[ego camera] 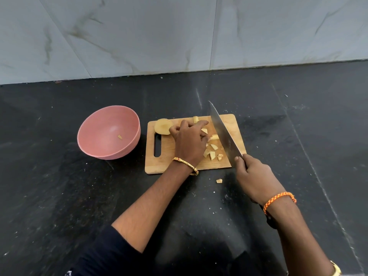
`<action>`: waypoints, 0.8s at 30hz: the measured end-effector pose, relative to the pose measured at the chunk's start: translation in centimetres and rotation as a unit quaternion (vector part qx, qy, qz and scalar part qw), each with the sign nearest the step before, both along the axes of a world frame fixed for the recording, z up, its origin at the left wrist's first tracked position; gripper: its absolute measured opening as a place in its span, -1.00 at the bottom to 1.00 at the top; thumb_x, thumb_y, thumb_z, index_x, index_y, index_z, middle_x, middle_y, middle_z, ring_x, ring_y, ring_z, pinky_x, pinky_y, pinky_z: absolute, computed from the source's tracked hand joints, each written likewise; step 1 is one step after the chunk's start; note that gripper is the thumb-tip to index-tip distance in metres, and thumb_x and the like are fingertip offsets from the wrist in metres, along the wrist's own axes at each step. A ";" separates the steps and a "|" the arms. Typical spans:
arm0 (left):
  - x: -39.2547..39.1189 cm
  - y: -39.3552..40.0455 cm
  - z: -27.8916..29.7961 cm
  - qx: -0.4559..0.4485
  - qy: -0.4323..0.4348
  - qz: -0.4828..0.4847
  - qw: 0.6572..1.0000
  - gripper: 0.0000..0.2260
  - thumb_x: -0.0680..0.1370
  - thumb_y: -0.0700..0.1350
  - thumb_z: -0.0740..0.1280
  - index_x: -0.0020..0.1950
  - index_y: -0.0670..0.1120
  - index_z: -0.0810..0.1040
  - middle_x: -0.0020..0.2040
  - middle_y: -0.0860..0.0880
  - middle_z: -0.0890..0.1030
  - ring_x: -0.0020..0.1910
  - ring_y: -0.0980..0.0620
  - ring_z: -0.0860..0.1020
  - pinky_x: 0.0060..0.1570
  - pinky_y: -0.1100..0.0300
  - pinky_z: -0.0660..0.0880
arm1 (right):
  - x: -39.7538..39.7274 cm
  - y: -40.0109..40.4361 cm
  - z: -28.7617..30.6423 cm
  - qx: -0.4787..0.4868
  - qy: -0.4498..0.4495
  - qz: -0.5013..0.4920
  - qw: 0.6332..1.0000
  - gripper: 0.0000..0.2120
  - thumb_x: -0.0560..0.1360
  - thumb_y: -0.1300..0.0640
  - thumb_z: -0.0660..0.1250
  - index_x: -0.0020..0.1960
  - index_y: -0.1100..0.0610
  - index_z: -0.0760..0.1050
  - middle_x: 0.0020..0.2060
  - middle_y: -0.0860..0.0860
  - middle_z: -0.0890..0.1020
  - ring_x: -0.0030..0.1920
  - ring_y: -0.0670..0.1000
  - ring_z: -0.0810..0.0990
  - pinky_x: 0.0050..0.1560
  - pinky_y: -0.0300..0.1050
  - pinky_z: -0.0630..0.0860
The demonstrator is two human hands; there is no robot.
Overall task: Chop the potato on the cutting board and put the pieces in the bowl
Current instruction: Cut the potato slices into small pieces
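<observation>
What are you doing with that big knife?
A person is chopping a potato on a wooden cutting board. The right hand grips the knife, its blade over the board. The left hand rests on the board among the cut pieces. An uncut potato half sits at the board's far left corner. The pink bowl beside the board holds just one small bit so far, and one piece lies on the dark counter.

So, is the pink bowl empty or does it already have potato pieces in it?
Nearly empty. The bowl holds just one small potato piece; the other cut pieces lie on the cutting board.
</observation>
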State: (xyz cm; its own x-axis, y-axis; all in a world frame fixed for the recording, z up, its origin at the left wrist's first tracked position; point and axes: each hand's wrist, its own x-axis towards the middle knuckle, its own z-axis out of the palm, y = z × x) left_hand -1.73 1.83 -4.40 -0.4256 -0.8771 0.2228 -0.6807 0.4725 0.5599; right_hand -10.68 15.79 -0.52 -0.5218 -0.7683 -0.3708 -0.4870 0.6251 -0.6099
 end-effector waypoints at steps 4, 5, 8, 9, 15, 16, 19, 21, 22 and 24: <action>0.1 0.1 0.6 -0.016 -0.002 -0.004 1.000 -0.60 0.44 -0.10 0.42 0.26 0.05 0.48 -0.13 0.07 0.66 0.14 0.06 0.38 -0.04 0.19 0.00 | 0.3 -0.7 -0.2 -0.009 0.024 0.019 0.999 -0.71 0.62 0.00 0.02 -0.15 0.10 0.39 -0.24 0.15 0.56 -0.25 0.13 0.54 -0.24 -0.07 0.43; 0.1 0.2 0.7 -0.015 -0.002 -0.005 1.000 -0.61 0.44 -0.10 0.42 0.25 0.05 0.47 -0.14 0.08 0.66 0.14 0.06 0.39 -0.04 0.19 0.01 | 0.3 -1.0 -0.2 -0.008 0.033 0.024 0.999 -0.71 0.62 0.00 0.01 -0.15 0.10 0.38 -0.23 0.16 0.56 -0.24 0.15 0.55 -0.23 -0.05 0.46; 0.2 0.3 0.8 -0.007 0.003 -0.002 1.000 -0.63 0.44 -0.10 0.42 0.21 0.04 0.45 -0.15 0.09 0.66 0.14 0.07 0.40 -0.04 0.19 0.01 | 0.1 -1.8 -0.1 -0.002 0.047 0.039 0.998 -0.73 0.63 0.01 0.01 -0.11 0.10 0.38 -0.24 0.13 0.56 -0.22 0.15 0.56 -0.17 -0.01 0.52; 0.2 0.4 0.8 -0.003 0.005 0.000 1.000 -0.65 0.43 -0.10 0.42 0.19 0.04 0.45 -0.15 0.09 0.65 0.14 0.07 0.40 -0.03 0.20 0.01 | 0.0 -2.1 0.0 0.001 0.049 0.042 0.998 -0.74 0.63 0.01 0.01 -0.10 0.10 0.39 -0.25 0.12 0.55 -0.22 0.14 0.56 -0.15 -0.01 0.53; 0.3 0.3 0.6 -0.009 -0.001 -0.007 1.000 -0.72 0.43 -0.09 0.41 0.10 0.04 0.45 -0.17 0.11 0.64 0.12 0.08 0.40 -0.04 0.21 -0.01 | 0.0 -2.6 -0.2 -0.002 0.027 0.042 0.999 -0.71 0.63 0.02 0.02 -0.08 0.13 0.43 -0.26 0.11 0.55 -0.22 0.12 0.56 -0.17 -0.03 0.51; 0.3 0.2 0.6 -0.016 -0.012 -0.013 1.000 -0.74 0.42 -0.09 0.41 0.07 0.05 0.47 -0.16 0.11 0.64 0.12 0.08 0.39 -0.05 0.20 -0.02 | 0.0 -2.4 -0.4 -0.002 0.016 0.040 0.999 -0.70 0.63 0.02 0.02 -0.09 0.14 0.43 -0.26 0.10 0.55 -0.23 0.12 0.54 -0.21 -0.06 0.48; 0.4 0.3 0.9 -0.037 -0.019 -0.024 0.999 -0.82 0.42 -0.09 0.42 0.00 0.05 0.57 -0.09 0.10 0.64 0.14 0.04 0.39 -0.05 0.18 -0.02 | -0.1 -1.5 -0.8 -0.018 -0.030 0.023 0.999 -0.68 0.63 0.00 0.03 -0.13 0.16 0.42 -0.32 0.07 0.51 -0.31 0.06 0.48 -0.38 -0.12 0.37; 0.3 0.7 1.3 -0.040 0.004 -0.027 0.999 -0.87 0.46 -0.10 0.38 -0.02 0.06 0.62 -0.06 0.10 0.64 0.17 0.03 0.39 -0.02 0.16 -0.01 | -0.2 -1.1 -0.7 -0.042 -0.086 -0.012 0.995 -0.65 0.62 0.00 0.05 -0.11 0.24 0.41 -0.39 0.05 0.45 -0.43 0.02 0.42 -0.52 -0.13 0.38; 0.3 0.9 1.5 -0.037 0.018 -0.024 0.999 -0.86 0.48 -0.09 0.36 -0.01 0.07 0.63 -0.05 0.09 0.64 0.19 0.04 0.39 0.00 0.16 0.00 | -0.2 -0.9 -0.7 -0.056 -0.123 -0.032 0.990 -0.65 0.62 0.00 0.06 -0.12 0.26 0.39 -0.42 0.05 0.41 -0.50 0.00 0.39 -0.60 -0.18 0.34; 0.2 1.4 1.8 -0.015 0.039 -0.020 0.999 -0.84 0.53 -0.06 0.30 0.06 0.08 0.63 -0.01 0.09 0.63 0.23 0.08 0.37 0.05 0.14 0.01 | -0.1 -0.8 -0.2 -0.085 -0.216 -0.071 0.970 -0.67 0.63 0.00 0.06 -0.16 0.22 0.36 -0.48 0.03 0.36 -0.61 -0.05 0.30 -0.67 -0.28 0.24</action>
